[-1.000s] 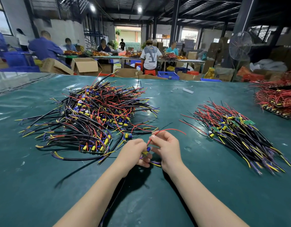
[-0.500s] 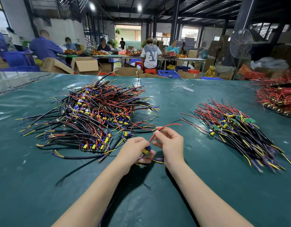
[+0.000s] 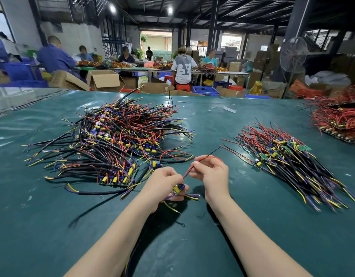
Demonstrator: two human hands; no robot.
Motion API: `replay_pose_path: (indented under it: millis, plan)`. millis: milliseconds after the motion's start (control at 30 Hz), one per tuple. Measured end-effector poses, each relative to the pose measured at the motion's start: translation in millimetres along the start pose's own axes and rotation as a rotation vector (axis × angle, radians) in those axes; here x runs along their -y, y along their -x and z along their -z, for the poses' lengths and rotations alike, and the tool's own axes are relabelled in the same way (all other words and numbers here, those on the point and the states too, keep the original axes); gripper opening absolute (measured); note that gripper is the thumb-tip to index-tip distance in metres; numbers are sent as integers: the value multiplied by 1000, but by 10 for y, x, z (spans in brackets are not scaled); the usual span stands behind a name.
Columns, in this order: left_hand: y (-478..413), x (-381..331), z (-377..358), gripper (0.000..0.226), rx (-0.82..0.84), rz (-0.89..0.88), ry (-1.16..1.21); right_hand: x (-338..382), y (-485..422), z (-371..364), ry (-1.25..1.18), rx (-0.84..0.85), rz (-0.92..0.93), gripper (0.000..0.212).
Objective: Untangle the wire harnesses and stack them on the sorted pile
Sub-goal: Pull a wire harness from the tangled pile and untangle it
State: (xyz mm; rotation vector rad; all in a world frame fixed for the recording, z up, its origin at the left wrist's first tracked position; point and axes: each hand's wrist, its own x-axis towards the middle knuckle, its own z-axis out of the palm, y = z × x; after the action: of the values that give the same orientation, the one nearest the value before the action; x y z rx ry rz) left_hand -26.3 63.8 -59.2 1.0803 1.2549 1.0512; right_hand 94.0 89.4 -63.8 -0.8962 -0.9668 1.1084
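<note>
Green sheeting, glossy and rippled, covers the worktable (image 3: 52, 226). A second ago the two hands sat knuckle to knuckle. Now they have drawn apart, and a red wire (image 3: 189, 170) runs straight across the gap between them. The left hand (image 3: 162, 183) grips one wire harness (image 3: 178, 189), fingers curled round its small board of yellow and blue parts, with purple and yellow leads trailing below. The right hand (image 3: 211, 172) pinches the red wire between thumb and fingertips. Three heaps lie on the table. The tangled heap (image 3: 116, 140) of black sleeved cable and thin red strands is on the left. The sorted pile (image 3: 288, 162), its strands lying one way, is on the right. A mostly red heap (image 3: 336, 118) sits at the right edge.
</note>
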Motion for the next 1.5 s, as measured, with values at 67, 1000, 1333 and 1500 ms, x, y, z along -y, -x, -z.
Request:
replay_pose_path:
  millis: [67, 1000, 1333, 1500]
  plan:
    - [19, 2, -11, 23, 0, -22, -16, 3, -11, 13, -1, 12, -42, 28]
    - [66, 18, 21, 22, 173, -145, -220, 93, -184, 212, -24, -161, -7, 26]
    - [102, 19, 14, 23, 157, -102, -190, 57, -232, 312, 120, -236, 161, 34]
    - [105, 12, 24, 21, 135, -87, -137, 41, -225, 286, 134, -223, 168, 34]
